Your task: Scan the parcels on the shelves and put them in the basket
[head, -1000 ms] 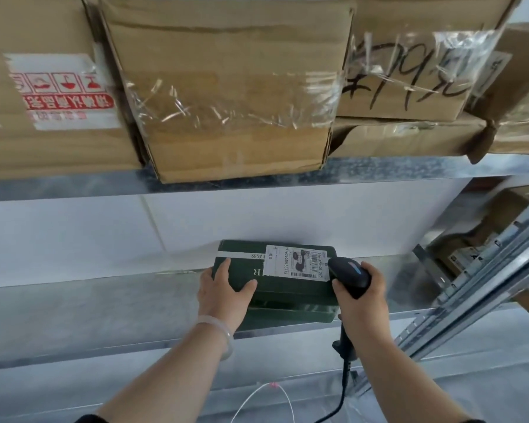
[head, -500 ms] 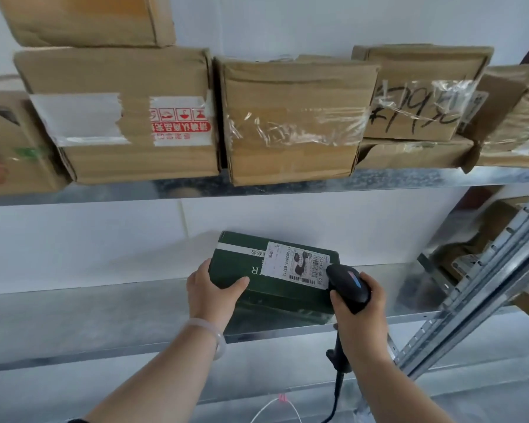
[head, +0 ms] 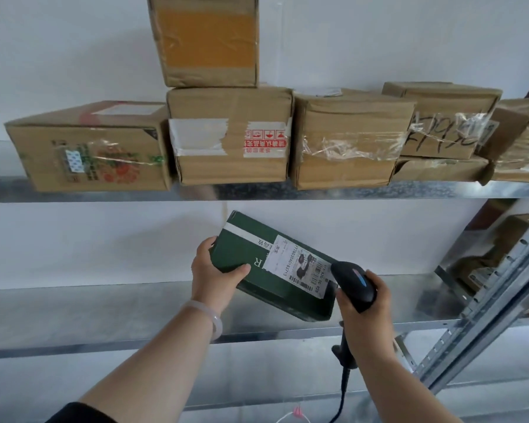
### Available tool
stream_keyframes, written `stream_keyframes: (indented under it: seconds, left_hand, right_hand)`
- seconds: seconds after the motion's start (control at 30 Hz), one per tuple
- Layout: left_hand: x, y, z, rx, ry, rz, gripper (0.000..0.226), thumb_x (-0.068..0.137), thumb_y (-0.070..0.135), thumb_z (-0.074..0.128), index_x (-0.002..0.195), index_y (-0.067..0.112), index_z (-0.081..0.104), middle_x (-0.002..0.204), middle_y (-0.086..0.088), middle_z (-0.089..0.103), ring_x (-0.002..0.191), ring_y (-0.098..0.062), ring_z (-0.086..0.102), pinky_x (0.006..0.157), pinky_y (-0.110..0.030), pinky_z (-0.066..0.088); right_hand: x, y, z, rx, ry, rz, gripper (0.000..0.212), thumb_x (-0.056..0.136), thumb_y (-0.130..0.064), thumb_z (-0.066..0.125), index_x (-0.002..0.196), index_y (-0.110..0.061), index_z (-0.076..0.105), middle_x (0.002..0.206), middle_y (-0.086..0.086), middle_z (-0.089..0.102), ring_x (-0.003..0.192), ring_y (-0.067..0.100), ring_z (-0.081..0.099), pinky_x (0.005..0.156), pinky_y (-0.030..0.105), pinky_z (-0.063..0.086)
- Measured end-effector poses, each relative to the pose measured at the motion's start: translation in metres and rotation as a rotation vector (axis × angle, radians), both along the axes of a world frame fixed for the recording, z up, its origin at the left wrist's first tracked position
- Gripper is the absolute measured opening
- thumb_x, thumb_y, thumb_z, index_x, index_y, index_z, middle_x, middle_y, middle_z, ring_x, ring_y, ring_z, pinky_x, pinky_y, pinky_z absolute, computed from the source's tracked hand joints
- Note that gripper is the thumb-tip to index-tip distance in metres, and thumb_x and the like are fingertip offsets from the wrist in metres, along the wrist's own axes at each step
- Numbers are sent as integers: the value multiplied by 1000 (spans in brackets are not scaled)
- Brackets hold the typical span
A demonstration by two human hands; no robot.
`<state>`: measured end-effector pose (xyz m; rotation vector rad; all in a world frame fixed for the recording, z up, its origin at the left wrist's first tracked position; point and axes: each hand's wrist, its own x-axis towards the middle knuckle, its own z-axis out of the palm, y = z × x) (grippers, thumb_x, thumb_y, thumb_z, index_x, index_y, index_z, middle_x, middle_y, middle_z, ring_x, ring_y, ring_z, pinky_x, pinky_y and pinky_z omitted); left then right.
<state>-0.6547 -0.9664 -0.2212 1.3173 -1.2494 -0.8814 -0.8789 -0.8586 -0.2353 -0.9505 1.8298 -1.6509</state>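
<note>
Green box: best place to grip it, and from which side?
Its left short end, coming from the left, thumb on top, as the left hand holds it. The green box is flat and tilted, and its label fills the right half, where the right hand aims the scanner.

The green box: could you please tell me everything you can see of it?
The green box is a flat, closed, dark green carton, seemingly cardboard, with a white stripe, a white letter R and a white barcode label on top. It is tilted over the lower shelf. The left hand grips its left edge, thumb on top; the scanner in the right hand is by the label's right end.
</note>
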Motion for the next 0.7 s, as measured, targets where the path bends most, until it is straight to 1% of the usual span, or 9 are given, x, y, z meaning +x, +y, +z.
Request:
stream_keyframes:
  seconds: [0.07, 0.1, 0.17, 0.27, 0.37, 0.43, 0.53, 0.63, 0.7]
  left_hand:
    - [9, 0, 6, -30, -82, -38, 71, 68, 10, 86, 126, 28, 49, 126, -2, 53, 114, -21, 54, 100, -43, 49]
    - [12, 1, 9, -52, -131, -68, 71, 67, 11, 86, 125, 29, 49, 126, -1, 52, 115, -21, 52, 100, -44, 48]
    - [16, 2, 16, -73, -228, -138, 73, 67, 14, 87, 126, 31, 48, 126, 2, 49, 115, -18, 49, 100, -41, 48]
    - [18, 2, 26, -90, -321, -227, 76, 68, 17, 87, 124, 41, 42, 125, 7, 42, 111, -11, 44, 96, -22, 42]
    - [20, 0, 37, -116, -366, -281, 78, 68, 16, 87, 123, 46, 40, 125, 10, 40, 110, -5, 41, 84, -6, 31]
    - [21, -2, 42, -141, -380, -294, 78, 68, 14, 86, 124, 46, 40, 127, 10, 39, 111, -4, 40, 92, -10, 36]
    - [21, -4, 46, -146, -349, -309, 83, 69, 12, 86, 128, 47, 39, 131, 10, 38, 117, -7, 41, 103, -32, 45]
    - [18, -6, 45, -142, -294, -301, 94, 70, 13, 87, 139, 46, 33, 138, 14, 33, 124, -4, 37, 103, -31, 46]
    - [14, -7, 43, -131, -249, -278, 99, 72, 13, 86, 148, 38, 28, 147, 13, 27, 131, -4, 32, 108, -31, 43]
  right_hand:
    - [1, -5, 10, -21, 63, 37, 54, 84, -29, 72, 105, -67, 38, 107, -15, 62, 85, 26, 67, 72, 46, 58]
    - [1, -9, 16, -31, 99, 73, 55, 84, -28, 72, 107, -65, 38, 106, -17, 62, 86, 22, 67, 75, 43, 57]
    - [3, -16, 29, -35, 153, 166, 58, 84, -26, 73, 107, -66, 38, 101, -23, 61, 83, 9, 64, 67, 31, 54]
    - [6, -26, 44, -10, 205, 311, 60, 85, -24, 73, 107, -66, 37, 102, -28, 58, 85, 1, 62, 61, 18, 49]
    - [6, -32, 48, -9, 183, 424, 54, 86, -18, 74, 109, -55, 43, 105, -21, 60, 84, 6, 65, 61, 21, 55]
    - [6, -33, 47, -11, 135, 458, 50, 86, -17, 74, 109, -52, 46, 105, -11, 62, 77, 13, 66, 58, 24, 55]
    - [7, -32, 44, -38, 77, 447, 49, 86, -18, 73, 110, -51, 46, 103, -4, 65, 68, 18, 65, 53, 22, 52]
    - [8, -32, 42, -67, 57, 408, 50, 87, -19, 73, 109, -54, 45, 99, -2, 68, 64, 13, 65, 53, 20, 51]
    - [7, -32, 41, -78, 43, 389, 50, 87, -20, 73, 110, -54, 45, 100, -2, 68, 71, 14, 67, 54, 20, 53]
